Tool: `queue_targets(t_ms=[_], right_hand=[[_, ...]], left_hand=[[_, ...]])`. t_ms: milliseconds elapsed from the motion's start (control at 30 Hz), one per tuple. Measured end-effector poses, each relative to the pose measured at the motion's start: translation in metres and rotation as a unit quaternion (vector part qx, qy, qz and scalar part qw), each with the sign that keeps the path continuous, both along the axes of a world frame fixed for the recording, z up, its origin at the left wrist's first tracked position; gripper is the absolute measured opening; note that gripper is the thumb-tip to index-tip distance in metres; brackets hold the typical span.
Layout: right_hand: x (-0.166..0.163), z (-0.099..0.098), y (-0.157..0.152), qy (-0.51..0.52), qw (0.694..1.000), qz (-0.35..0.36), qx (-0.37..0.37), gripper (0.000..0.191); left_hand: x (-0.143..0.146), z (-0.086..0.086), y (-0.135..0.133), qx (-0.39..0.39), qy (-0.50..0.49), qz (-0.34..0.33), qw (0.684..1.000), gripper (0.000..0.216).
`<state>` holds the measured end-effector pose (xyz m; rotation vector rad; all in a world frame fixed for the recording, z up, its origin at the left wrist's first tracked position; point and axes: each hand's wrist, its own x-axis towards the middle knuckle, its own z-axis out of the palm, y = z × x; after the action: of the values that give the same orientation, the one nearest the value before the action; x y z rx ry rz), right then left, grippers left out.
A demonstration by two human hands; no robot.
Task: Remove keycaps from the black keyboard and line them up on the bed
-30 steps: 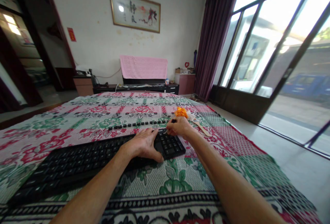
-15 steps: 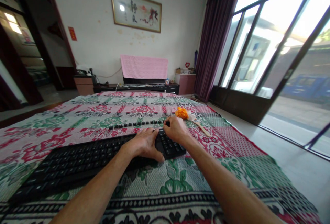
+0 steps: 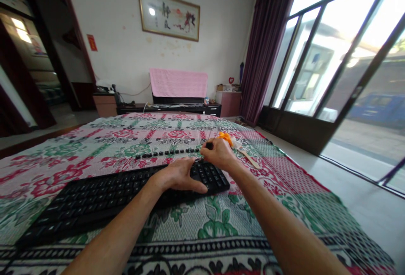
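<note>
A black keyboard (image 3: 104, 197) lies slantwise on the patterned cloth. My left hand (image 3: 179, 176) rests on its right part, fingers reaching to the back edge and thumb stretched out over the keys. Above the number pad, at the back right corner, my right hand (image 3: 218, 152) is closed on a small black object (image 3: 209, 145); a thin line shows above it, and its kind is unclear. Behind the keyboard a row of small black keycaps (image 3: 176, 152) stands on the cloth. The right hand is near the row's right end.
An orange crumpled cloth or flower-like thing (image 3: 225, 137) and a pale flat wooden handle (image 3: 249, 159) lie just beyond my right hand. The red, green and white cloth (image 3: 218, 220) covers the surface. Farther off stand a low black cabinet and a pink-covered screen (image 3: 179, 83).
My right hand has shifted slightly right, and more of the black object shows. The left thumb has moved a little right and up over the keys. The view has shifted slightly.
</note>
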<state>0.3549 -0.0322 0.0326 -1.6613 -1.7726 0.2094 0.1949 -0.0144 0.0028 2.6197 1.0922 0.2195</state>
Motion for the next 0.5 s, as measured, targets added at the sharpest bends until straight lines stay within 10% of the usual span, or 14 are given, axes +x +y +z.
queue_targets(t_ms=[500], right_hand=[[-0.0039, -0.0033, 0.0031, 0.069, 0.997, 0.032, -0.022, 0.017]], left_hand=[[0.0082, 0.0047, 0.0028, 0.053, -0.125, 0.103, 0.985, 0.023]])
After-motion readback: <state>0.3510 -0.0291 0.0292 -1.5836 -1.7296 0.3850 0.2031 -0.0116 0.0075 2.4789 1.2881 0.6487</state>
